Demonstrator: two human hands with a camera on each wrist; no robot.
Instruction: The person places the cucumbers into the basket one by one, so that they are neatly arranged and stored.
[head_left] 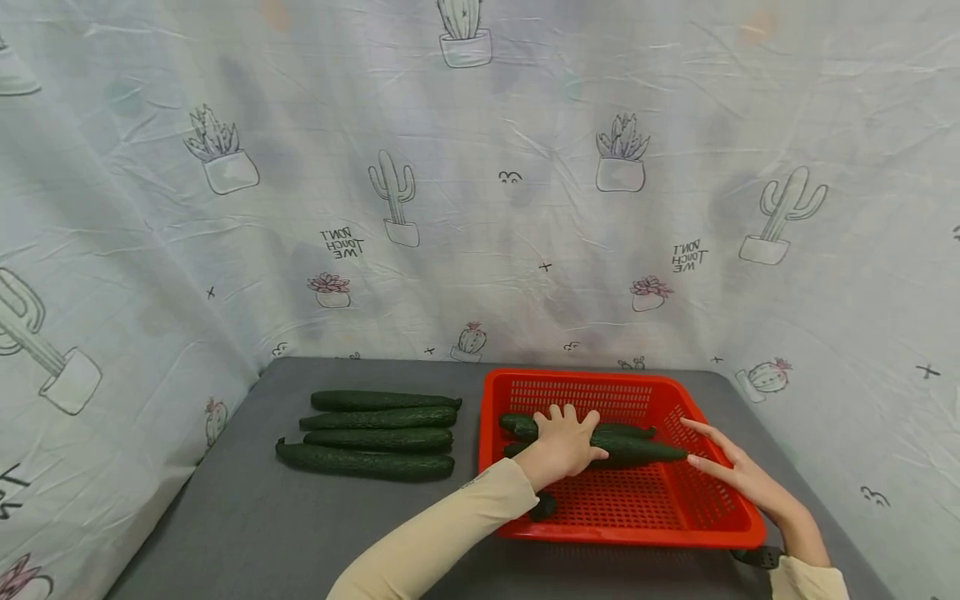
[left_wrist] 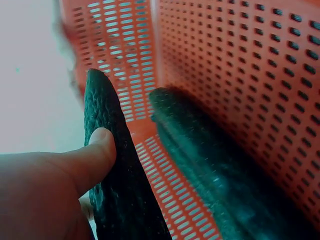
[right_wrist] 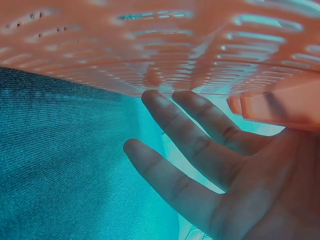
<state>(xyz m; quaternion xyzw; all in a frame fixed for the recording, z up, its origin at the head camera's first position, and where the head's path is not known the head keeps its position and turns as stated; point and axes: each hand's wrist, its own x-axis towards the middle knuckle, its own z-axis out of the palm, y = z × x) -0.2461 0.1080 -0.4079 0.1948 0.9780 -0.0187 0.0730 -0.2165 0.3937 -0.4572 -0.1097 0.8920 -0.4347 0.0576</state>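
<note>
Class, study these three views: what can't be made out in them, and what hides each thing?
- Head view: part of the held cucumber, covered by the left hand.
- Head view: most of a dark object, behind the left sleeve.
- Left wrist view: the held cucumber's lower end, cut off by the bottom edge.
- Right wrist view: what lies in the red basket, blocked by its wall.

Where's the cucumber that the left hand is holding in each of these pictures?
Head: right of centre, low down; the cucumber pokes out rightward from under the left hand.
Left wrist: left of centre, running down to the bottom edge.
Right wrist: not visible.
Shared landmark: the red basket, in all three.
</note>
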